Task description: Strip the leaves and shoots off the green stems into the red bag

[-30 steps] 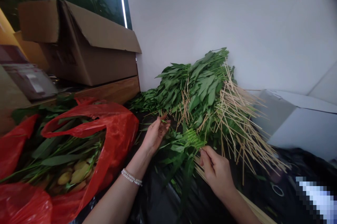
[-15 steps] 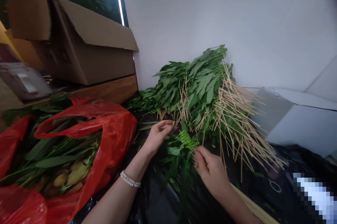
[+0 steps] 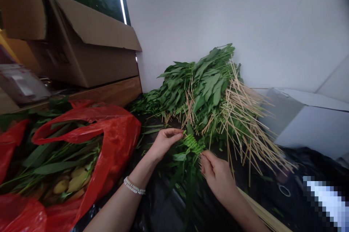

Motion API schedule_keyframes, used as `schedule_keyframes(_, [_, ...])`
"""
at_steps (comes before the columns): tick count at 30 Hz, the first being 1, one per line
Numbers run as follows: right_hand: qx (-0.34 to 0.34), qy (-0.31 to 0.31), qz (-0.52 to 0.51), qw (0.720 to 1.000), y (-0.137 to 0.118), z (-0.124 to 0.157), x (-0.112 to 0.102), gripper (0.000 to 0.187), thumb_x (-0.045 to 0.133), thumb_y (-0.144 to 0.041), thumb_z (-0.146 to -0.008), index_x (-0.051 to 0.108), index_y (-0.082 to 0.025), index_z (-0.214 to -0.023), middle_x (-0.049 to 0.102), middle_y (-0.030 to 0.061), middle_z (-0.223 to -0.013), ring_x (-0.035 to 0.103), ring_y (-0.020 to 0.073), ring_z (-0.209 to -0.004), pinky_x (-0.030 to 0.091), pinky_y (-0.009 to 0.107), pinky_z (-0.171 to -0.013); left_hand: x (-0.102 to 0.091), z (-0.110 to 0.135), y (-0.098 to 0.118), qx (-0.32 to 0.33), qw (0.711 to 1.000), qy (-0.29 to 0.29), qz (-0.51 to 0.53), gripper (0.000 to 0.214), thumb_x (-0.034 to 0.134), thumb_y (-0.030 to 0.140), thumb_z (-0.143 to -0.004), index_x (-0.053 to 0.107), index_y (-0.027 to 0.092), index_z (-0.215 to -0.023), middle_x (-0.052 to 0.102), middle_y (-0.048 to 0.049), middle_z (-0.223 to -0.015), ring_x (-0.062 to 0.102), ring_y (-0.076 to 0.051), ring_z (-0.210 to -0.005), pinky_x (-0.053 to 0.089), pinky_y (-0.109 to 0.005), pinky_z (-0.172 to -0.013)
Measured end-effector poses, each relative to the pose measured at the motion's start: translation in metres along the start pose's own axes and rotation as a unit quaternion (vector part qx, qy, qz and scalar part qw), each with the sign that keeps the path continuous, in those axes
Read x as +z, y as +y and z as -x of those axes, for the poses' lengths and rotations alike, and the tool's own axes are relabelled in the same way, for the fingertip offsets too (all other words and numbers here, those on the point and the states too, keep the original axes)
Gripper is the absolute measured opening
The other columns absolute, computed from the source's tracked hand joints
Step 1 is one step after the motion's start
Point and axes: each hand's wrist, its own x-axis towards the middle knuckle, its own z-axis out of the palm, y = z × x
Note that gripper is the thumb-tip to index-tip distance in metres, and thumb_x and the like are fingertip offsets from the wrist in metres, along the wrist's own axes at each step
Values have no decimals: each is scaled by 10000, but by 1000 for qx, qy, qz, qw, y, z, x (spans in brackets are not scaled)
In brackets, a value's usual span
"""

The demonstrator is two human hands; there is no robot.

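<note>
In front of me, a bunch of leafy greens (image 3: 193,144) has its bright stems lined up in a row, apparently threaded on a skewer. My right hand (image 3: 218,174) is closed in a pinch at the near right end of that row; the skewer itself is mostly hidden. Thumb and fingers of my left hand (image 3: 165,144) pinch a small green stem (image 3: 184,132) at the row's far end. Long dark leaves hang below the stems. Behind my hands lies a pile of skewered greens (image 3: 211,83), with many bamboo sticks (image 3: 245,115) poking out on its right.
On the left, an open red plastic bag (image 3: 120,134) holds loose greens and yellowish lumps. A cardboard box (image 3: 89,61) stands behind it on a wooden ledge (image 3: 117,92). At right are a white box (image 3: 311,126), black plastic sheeting (image 3: 313,159) and loose bamboo skewers (image 3: 261,210).
My left hand has moved slightly right and down, bringing the pinched stem against the end of the row. My right hand has barely moved.
</note>
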Motion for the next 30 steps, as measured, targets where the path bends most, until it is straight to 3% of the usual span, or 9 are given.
schedule_keyframes(30, [2, 6, 18, 1000, 3, 0, 3, 279, 343, -315, -962, 544, -232, -787, 641, 5, -631, 620, 151, -584, 392, 219, -544, 1, 0, 1, 32, 998, -2, -56, 322, 784, 384, -677, 774, 154, -902, 757, -76, -854, 660, -187, -765, 493, -296, -772])
